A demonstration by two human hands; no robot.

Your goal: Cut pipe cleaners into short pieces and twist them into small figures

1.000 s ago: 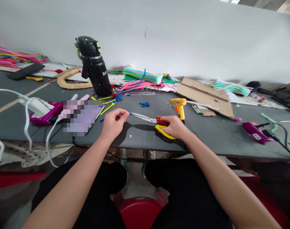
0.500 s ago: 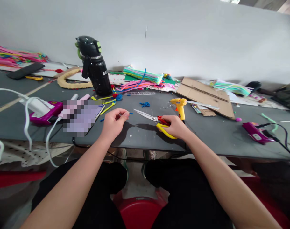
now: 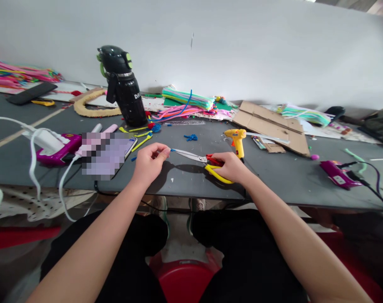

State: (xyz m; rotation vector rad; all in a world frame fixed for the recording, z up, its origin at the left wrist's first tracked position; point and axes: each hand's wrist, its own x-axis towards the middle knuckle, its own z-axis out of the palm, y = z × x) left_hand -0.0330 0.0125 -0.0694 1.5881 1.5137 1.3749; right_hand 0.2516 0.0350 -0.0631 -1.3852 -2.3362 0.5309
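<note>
My right hand (image 3: 232, 167) is wrapped round the handles of the scissors (image 3: 191, 156), one red and one yellow. Their blades point left and reach the fingertips of my left hand (image 3: 151, 163). Between that thumb and forefinger is pinched a short blue pipe cleaner (image 3: 173, 150); only its end shows, at the blade tips. Beyond the blades a small heap of blue pipe cleaner pieces (image 3: 190, 137) lies on the grey table (image 3: 191, 185). Yellow pipe cleaner pieces (image 3: 142, 142) lie behind my left hand.
A yellow glue gun (image 3: 236, 141) stands behind my right hand, near cardboard (image 3: 273, 124). On the left are a phone (image 3: 107, 158), a black bottle (image 3: 125, 92) and a purple power strip (image 3: 59, 151) with white cables. Bundles of pipe cleaners (image 3: 188, 97) line the wall.
The scissors have moved slightly left and their blades have closed together, with the tips now at the blue piece in my left hand. My left hand has barely moved.
</note>
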